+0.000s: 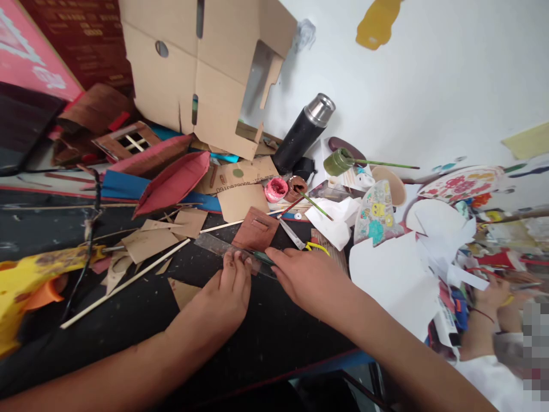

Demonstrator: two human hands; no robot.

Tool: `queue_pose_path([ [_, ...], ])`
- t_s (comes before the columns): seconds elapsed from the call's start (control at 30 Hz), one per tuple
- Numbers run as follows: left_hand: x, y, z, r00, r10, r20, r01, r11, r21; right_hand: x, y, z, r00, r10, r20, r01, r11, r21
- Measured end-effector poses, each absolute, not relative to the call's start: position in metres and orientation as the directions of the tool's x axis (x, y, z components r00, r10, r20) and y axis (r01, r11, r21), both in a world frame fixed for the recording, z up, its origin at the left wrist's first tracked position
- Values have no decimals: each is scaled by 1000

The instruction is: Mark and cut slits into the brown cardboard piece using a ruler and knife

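A brown-painted cardboard piece (256,228) with a slit near its top lies on the black table. Across its lower edge runs a clear ruler (211,242). My left hand (231,292) presses the ruler down with its fingertips, fingers bent and close together. My right hand (306,277) is closed around a dark green craft knife (261,257), its front end at the ruler's edge; the blade is too small to make out. Just beyond my right hand lie scissors (292,233) with yellow handles, beside a corrugated cardboard strip (329,249).
Paint jars (275,189) and a black thermos (302,133) stand behind. Cardboard scraps (150,245), a wooden stick (124,284) and a yellow glue gun (38,280) lie left. White paper (392,280) covers the right side. Another person's hand (493,294) works at far right.
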State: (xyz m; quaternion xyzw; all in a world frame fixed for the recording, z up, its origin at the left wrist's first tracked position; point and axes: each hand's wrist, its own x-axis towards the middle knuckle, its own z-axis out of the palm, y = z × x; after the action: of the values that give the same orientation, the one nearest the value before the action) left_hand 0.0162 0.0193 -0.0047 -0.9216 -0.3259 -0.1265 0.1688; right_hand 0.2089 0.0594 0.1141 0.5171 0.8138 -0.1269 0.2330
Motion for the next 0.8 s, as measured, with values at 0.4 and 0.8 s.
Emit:
queue_pose_path([
  [0.4,15,20,-3,771,555,314,632,-726,-269,209,63,109,-343,759,-553,907,420,14],
  [0.8,15,20,-2,772,543,331,627,-736,-256,208,63,113,-358,759,-543,900,436,17],
])
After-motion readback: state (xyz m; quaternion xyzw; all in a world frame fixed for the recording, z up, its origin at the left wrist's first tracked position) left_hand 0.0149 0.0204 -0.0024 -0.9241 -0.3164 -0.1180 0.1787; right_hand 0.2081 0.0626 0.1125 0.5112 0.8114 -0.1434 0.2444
